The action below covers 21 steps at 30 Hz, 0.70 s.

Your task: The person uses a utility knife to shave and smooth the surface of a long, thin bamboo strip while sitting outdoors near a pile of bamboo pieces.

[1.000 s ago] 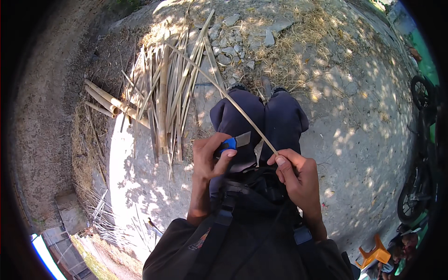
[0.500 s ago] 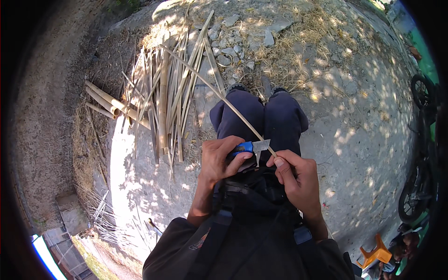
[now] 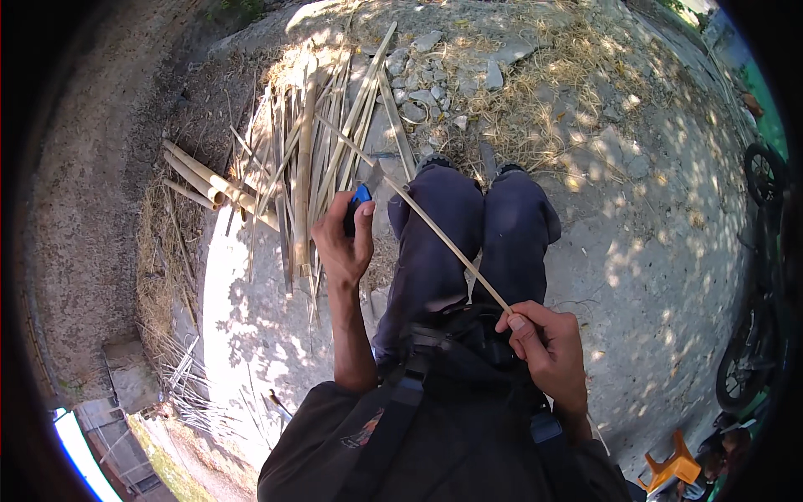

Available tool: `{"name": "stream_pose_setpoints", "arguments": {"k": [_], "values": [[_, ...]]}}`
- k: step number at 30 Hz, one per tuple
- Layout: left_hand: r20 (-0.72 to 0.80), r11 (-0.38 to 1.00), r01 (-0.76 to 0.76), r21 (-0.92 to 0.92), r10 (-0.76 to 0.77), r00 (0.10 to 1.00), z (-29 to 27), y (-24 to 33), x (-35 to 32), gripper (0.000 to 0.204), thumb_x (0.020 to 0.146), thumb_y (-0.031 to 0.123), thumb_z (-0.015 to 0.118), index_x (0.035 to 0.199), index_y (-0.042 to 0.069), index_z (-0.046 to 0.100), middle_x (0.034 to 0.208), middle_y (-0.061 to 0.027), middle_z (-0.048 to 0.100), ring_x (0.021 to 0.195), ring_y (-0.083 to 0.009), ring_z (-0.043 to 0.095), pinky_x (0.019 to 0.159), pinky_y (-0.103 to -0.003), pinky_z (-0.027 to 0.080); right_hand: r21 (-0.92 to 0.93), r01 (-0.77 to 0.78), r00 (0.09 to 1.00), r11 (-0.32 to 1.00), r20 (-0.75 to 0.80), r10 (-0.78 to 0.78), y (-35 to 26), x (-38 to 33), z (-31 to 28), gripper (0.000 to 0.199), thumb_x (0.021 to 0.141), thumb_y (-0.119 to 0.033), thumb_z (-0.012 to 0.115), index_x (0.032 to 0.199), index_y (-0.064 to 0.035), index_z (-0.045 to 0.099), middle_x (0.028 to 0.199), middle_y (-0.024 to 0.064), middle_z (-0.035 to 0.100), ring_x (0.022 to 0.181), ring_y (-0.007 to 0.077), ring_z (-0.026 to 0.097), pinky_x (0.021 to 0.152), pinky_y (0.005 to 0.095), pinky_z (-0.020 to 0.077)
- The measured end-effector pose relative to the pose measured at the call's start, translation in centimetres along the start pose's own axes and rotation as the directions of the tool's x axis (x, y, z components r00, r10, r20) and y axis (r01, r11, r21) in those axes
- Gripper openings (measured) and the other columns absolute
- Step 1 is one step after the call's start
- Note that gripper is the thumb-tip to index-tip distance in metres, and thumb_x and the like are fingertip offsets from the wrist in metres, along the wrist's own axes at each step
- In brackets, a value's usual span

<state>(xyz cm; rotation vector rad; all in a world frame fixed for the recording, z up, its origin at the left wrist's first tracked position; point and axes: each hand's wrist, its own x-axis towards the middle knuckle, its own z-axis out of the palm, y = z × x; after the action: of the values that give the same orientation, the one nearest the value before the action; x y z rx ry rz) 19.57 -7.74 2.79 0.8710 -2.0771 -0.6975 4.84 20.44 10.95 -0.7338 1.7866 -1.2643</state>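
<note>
My left hand [image 3: 341, 238] is closed around a blue utility knife [image 3: 360, 197], out over the ground left of my knees. Its blade points up and away, close against a long thin bamboo strip [image 3: 447, 240]; whether it touches cannot be told. My right hand [image 3: 548, 347] pinches the strip's near end between thumb and fingers, in front of my right hip. From there the strip slants across my thighs [image 3: 435, 226] to the far left, its far end over a pile of split bamboo [image 3: 305, 167].
Thicker bamboo poles [image 3: 196, 176] lie left of the pile. Broken stones [image 3: 418, 96] and curly shavings [image 3: 552, 109] cover the ground beyond my feet. A motorcycle [image 3: 744, 351] stands at the right edge, with an orange plastic stool [image 3: 672, 463] at lower right.
My left hand has moved the knife away from my right hand, up and left along the strip. My right hand has shifted slightly down and right, still gripping the end.
</note>
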Motion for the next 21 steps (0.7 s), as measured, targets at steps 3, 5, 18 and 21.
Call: {"name": "stream_pose_setpoints", "arguments": {"k": [3,5,18,21], "values": [[-0.112,0.999,0.046,0.028,-0.042,0.993,-1.0,-1.5,1.6,0.033,0.109,0.029,0.063,0.092,0.001,0.062,0.060,-0.0035,0.046,0.054,-0.0092,0.037,0.049,-0.032,0.029,-0.012,-0.028,1.000,1.000,-0.001,0.028,0.0,-0.4,-0.6,0.020,0.106,-0.010,0.060,0.096,0.0013,0.074,0.056,-0.0003,0.051,0.052,0.0049,0.049,0.049,0.0267,0.0344],[-0.148,0.999,0.049,-0.003,-0.049,0.988,-1.9,-2.2,1.3,0.035,0.109,0.030,0.062,0.091,0.000,0.062,0.060,-0.0021,0.045,0.055,-0.0076,0.037,0.049,-0.031,0.029,0.004,-0.031,0.998,1.000,-0.048,0.031,0.3,0.0,-0.7,0.021,0.106,-0.010,0.060,0.096,0.0014,0.074,0.057,-0.0004,0.051,0.053,0.0045,0.049,0.049,0.0268,0.0333],[0.345,0.956,-0.162,-0.245,0.242,0.907,0.6,3.5,-4.2,0.030,0.086,0.029,0.084,0.096,0.004,0.072,0.075,-0.0107,0.068,0.061,-0.0323,0.068,0.056,-0.037,0.050,-0.026,0.049,0.998,0.998,0.035,-0.048,-0.7,2.8,0.8,0.026,0.110,-0.014,0.055,0.101,0.0018,0.073,0.058,0.0032,0.053,0.054,0.0070,0.051,0.052,0.0281,0.0373],[0.350,0.947,-0.198,-0.252,0.280,0.894,1.3,3.7,-4.7,0.032,0.088,0.033,0.082,0.095,0.003,0.072,0.073,-0.0103,0.068,0.061,-0.0313,0.068,0.056,-0.038,0.050,-0.012,0.048,0.998,0.999,0.039,-0.047,-0.8,3.0,1.1,0.025,0.110,-0.014,0.055,0.102,0.0019,0.072,0.058,0.0038,0.054,0.054,0.0081,0.052,0.052,0.0283,0.0386]]}}
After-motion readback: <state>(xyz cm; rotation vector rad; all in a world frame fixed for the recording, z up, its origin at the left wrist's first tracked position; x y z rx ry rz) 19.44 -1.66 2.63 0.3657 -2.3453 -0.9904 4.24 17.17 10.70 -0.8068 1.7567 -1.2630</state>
